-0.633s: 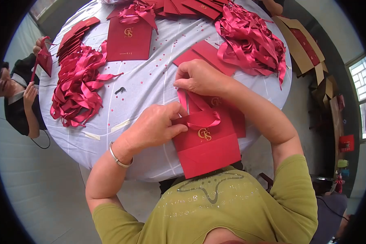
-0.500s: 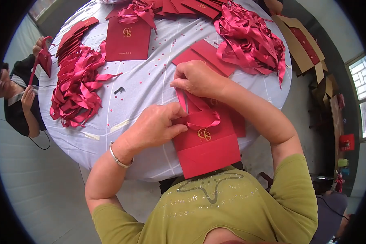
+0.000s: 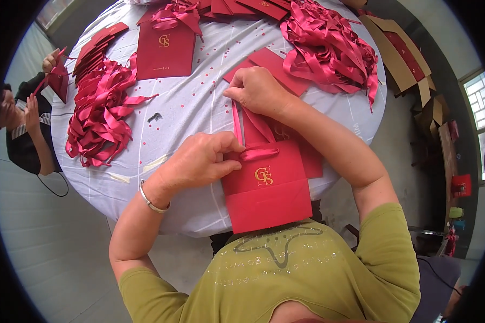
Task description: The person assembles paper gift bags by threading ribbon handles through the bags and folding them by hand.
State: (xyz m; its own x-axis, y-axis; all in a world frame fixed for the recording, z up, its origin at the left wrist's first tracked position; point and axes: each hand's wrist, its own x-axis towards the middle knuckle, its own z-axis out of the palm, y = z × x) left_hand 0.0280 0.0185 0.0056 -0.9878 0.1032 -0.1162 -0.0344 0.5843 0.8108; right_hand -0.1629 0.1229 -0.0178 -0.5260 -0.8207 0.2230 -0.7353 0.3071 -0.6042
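the left hand (image 3: 199,160) lies on the upper left corner of a flat red paper gift bag with a gold emblem (image 3: 267,188), its thumb and fingers pinched together on a glossy red satin ribbon handle (image 3: 258,154) where it loops across the bag's top edge. the bag rests at the near rim of a round table under a white cloth dotted with small red specks (image 3: 199,107), its lower edge hanging past the rim toward the person's olive green top. a thin silver bangle (image 3: 152,202) circles the left wrist.

the right hand (image 3: 260,90) sits farther up the table, fingers closed around the upper end of the same ribbon, which runs taut from that fist down to the bag. under the right forearm lie more flat red bags (image 3: 307,156), partly covered by the held bag.

to the left on the cloth is a loose heap of red satin ribbons (image 3: 99,110), and beyond it a fanned row of flat red bags (image 3: 94,48). another flat red bag with a gold emblem (image 3: 165,48) lies at the far side with a ribbon bundle on its top. a second large tangle of red ribbons (image 3: 328,48) fills the far right. beside the table on the right stand open brown cardboard boxes (image 3: 399,54).

at the far left another person (image 3: 21,134) sits holding a red bag up in both hands.
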